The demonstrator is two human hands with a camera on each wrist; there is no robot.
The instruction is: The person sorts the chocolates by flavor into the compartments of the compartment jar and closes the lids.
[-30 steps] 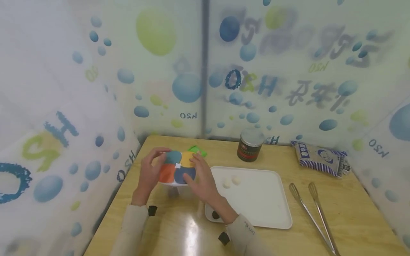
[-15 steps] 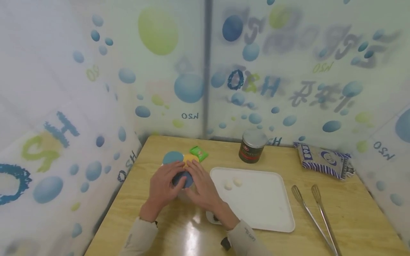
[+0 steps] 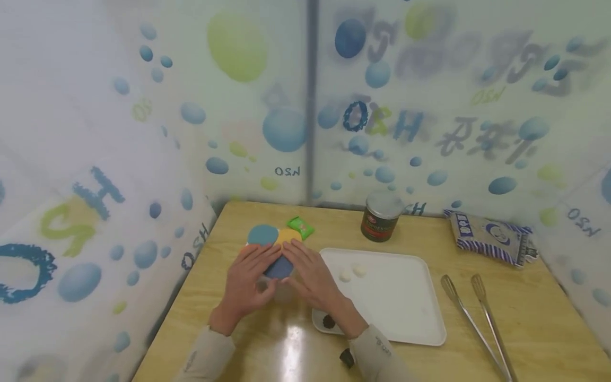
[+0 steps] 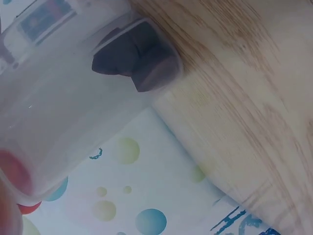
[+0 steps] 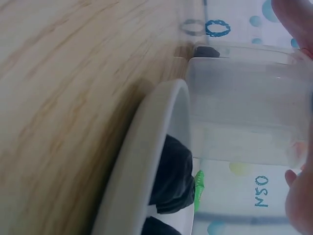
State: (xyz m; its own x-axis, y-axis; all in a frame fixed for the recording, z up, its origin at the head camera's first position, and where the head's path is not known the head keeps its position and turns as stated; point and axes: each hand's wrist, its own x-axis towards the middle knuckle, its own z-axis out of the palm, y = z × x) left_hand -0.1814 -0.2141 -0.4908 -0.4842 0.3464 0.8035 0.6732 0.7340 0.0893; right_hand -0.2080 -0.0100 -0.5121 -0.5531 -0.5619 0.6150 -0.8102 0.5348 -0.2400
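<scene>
A clear plastic container (image 4: pixel 54 112) stands upright on the table, with dark pieces (image 4: pixel 142 61) at its bottom. On top lies a lid (image 3: pixel 279 267) patterned with teal, yellow, orange and navy circles. My left hand (image 3: pixel 247 281) presses the lid's left and front part, fingers laid out flat. Opposite it, my right hand (image 3: pixel 309 276) lays extended fingers over the lid's right side. Both thumbs are near the front edge. Part of the lid is hidden by the fingers. In the right wrist view the container (image 5: pixel 244 103) appears beyond the tray's rim.
Right of the container is a white tray (image 3: pixel 382 297) with two pale round pieces (image 3: pixel 352 272) and a dark lump (image 3: pixel 328 321). Behind are a green packet (image 3: pixel 300 227) and an espresso can (image 3: pixel 380 217). Farther right lie a purple-striped bag (image 3: pixel 491 239) and metal tongs (image 3: pixel 477 323).
My left hand has moved from the lid's far left side onto its front left. Both hands now lie over the lid, which sits lower on the container. The view shifted slightly.
</scene>
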